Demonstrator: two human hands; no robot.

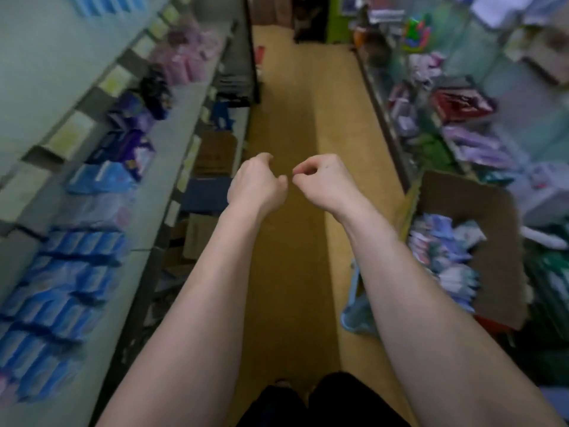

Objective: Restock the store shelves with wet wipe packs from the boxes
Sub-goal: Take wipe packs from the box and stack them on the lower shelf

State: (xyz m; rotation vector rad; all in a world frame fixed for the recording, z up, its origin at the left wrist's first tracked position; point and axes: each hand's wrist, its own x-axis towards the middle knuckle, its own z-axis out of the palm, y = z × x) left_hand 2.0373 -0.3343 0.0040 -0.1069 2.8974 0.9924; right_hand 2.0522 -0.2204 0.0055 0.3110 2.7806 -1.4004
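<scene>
**Hands held empty above the aisle floor**

Left hand (257,183) and right hand (321,180) are held near each other, not touching, with fingers loosely curled downward and nothing gripped. Bare floor (286,103) is bounded by the left shelf (172,155) edge and the right-hand shelving. Wet wipe packs (443,257) are heaped in a cardboard box (462,198) beside the right forearm. Blue packs (61,288) on the left shelf are blurred, and their labels cannot be read.

L hand (257,183), R hand (320,180) out front — fingers loosely curled; empty
</scene>
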